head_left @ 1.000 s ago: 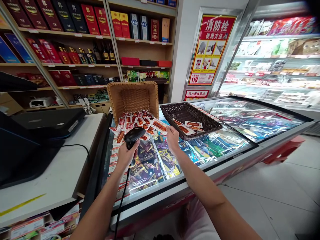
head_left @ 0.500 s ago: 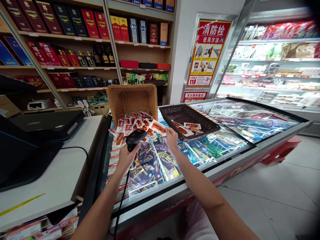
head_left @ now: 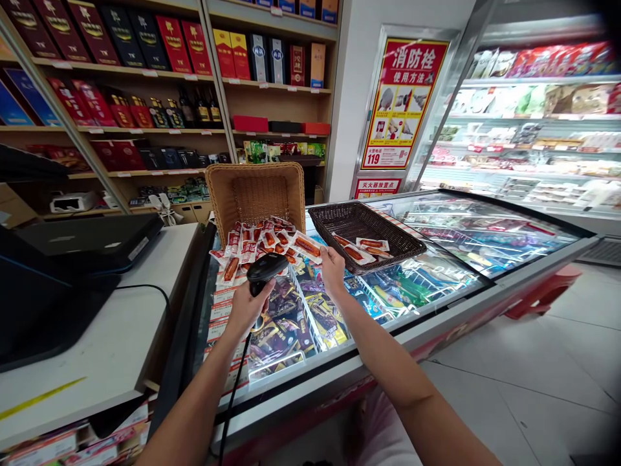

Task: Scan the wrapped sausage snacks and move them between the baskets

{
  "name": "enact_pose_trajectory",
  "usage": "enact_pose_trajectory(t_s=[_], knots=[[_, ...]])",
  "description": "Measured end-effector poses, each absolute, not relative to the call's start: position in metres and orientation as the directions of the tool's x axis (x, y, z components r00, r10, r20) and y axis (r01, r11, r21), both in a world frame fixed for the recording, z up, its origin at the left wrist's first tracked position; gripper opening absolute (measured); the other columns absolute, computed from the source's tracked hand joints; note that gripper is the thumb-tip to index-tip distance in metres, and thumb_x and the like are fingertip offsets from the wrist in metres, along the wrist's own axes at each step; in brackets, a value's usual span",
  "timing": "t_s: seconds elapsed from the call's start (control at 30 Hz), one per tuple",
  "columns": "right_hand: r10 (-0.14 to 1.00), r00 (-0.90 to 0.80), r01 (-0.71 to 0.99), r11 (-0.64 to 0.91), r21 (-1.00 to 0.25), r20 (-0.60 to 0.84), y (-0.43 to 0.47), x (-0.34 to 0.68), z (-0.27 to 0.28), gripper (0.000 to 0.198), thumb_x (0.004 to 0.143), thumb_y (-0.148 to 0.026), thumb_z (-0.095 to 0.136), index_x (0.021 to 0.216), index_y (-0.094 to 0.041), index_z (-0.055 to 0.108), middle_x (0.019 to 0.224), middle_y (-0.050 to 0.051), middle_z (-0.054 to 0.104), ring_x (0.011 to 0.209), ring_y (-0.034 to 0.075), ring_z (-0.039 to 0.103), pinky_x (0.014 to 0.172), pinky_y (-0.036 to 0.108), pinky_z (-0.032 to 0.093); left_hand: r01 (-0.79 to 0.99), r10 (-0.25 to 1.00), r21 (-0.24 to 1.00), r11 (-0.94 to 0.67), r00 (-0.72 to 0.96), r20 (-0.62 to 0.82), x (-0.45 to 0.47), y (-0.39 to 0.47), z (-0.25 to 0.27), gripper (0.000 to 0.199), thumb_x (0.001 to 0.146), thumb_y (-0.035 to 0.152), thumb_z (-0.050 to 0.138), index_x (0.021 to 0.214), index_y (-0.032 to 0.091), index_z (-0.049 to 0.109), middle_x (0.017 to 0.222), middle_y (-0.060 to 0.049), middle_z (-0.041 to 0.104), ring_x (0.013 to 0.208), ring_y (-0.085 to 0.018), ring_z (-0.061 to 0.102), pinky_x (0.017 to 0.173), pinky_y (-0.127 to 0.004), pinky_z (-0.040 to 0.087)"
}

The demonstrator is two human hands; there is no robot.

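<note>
My left hand [head_left: 248, 307] is closed round the handle of a black corded barcode scanner [head_left: 266, 266], its head tilted toward the right. Between the fingers of my right hand [head_left: 332, 268] is the near end of a packaged sausage [head_left: 306, 246] in a clear and white wrapper. Just left of it, a pile of similar sausage packs [head_left: 250, 241] spills from a tan wicker basket [head_left: 257, 184] lying on its side. A dark brown wicker tray [head_left: 407, 243] sits to the right, with several sausage packs [head_left: 373, 244] inside.
Beneath everything is a glass-topped chest freezer [head_left: 369, 336] full of packaged goods. A white counter [head_left: 104, 323] with black equipment [head_left: 92, 239] stands at left. Shelves of boxes and bottles [head_left: 160, 113] line the back. A red stool [head_left: 546, 294] is at right. The scanner's cable [head_left: 233, 395] hangs down.
The scanner in my left hand has shifted slightly to the right and turned a little toward the held sausage pack. My right hand has barely moved.
</note>
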State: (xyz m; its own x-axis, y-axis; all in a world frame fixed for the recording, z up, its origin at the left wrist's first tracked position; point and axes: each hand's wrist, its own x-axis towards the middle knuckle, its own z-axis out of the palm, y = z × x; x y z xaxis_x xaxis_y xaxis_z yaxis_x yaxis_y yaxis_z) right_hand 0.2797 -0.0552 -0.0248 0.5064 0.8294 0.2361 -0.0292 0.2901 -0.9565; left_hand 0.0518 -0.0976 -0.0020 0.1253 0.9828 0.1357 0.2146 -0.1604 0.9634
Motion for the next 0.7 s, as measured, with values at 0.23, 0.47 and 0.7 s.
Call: enact_pose_trajectory(t_s=[0.23,0.47,0.7], knots=[[0.793,0.583,-0.526,0.535,-0.66,0.178,-0.043,0.287,-0.015,0.019,0.095,-0.043,0.068,0.099,-0.024,0.062,0.112,0.005,0.077,0.12,0.021,0.072,0.114,0.048,0.055,0.092,0.986,0.982,-0.163,-0.018,0.165,0.048,-0.094,0.006,0.05,0.075,0.063,0.08,0.062,0.022,0.055,0.048,0.001,0.054,0.04,-0.012,0.046,0.042,-0.025,0.035],[0.886,0.377,-0.446,0.43,-0.785,0.27,-0.049,0.275,-0.032,0.037,0.09,-0.041,0.076,0.119,-0.023,0.062,0.127,0.009,0.073,0.109,0.022,0.075,0.108,0.05,0.057,-0.164,0.908,0.963,-0.214,-0.396,0.134,0.027,-0.085,0.024,0.05,0.067,0.058,0.088,0.074,0.02,0.057,0.054,0.005,0.055,0.042,-0.009,0.047,0.04,-0.023,0.037],[0.917,-0.038,0.626,0.332,-0.705,0.398,-0.029,0.205,-0.028,0.035,0.098,-0.023,0.057,0.132,-0.017,0.064,0.139,0.016,0.064,0.114,0.027,0.068,0.107,0.047,0.053,-0.276,0.756,0.903,-0.329,-0.65,0.077,0.005,-0.069,0.019,0.049,0.071,0.059,0.083,0.085,0.021,0.056,0.056,0.009,0.053,0.043,-0.009,0.047,0.043,-0.023,0.039]])
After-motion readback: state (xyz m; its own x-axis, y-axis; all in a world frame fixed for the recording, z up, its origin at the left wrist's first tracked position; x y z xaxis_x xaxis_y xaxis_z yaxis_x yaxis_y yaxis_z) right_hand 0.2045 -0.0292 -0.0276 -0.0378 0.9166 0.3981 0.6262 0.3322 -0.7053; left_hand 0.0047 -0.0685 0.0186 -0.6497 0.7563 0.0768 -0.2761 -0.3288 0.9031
